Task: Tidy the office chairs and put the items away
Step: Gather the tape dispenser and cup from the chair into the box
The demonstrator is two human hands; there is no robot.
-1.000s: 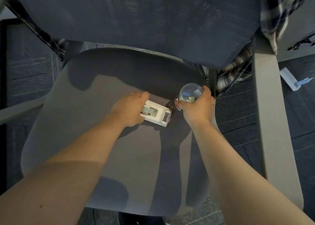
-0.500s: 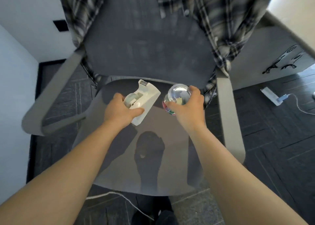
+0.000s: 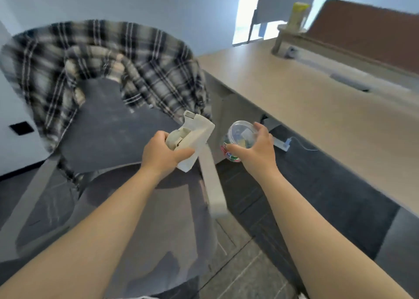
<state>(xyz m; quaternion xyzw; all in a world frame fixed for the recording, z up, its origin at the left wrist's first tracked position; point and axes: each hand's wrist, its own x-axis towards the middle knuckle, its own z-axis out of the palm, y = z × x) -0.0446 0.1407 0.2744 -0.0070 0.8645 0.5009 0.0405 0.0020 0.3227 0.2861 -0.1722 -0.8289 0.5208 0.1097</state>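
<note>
- Head view: the left hand (image 3: 162, 154) grips a white tape dispenser (image 3: 192, 140), fingers curled round its rounded end, holding it up off the seat beside the chair's right armrest (image 3: 212, 185).
- The right hand (image 3: 256, 149) grips a clear plastic tub (image 3: 240, 135) from the side, thumb in front and fingers round its far rim; coloured paper clips (image 3: 230, 154) show through its lower wall. The tub is held in the air above the dark floor, between the chair and the desk.
- The two held things are near one another but apart.
- An office chair (image 3: 158, 226) with a grey seat and dark backrest stands below the forearms; a black-and-white plaid shirt (image 3: 118, 60) is draped over the top of the backrest.
- A pale wooden desk (image 3: 317, 117) runs along the right, with a brown partition (image 3: 367, 33) at its far edge and a yellow-topped container (image 3: 297, 15), blurred, on a small stand.
- On the floor under the desk edge lies a white power strip (image 3: 281, 143) with a thin cable.
</note>
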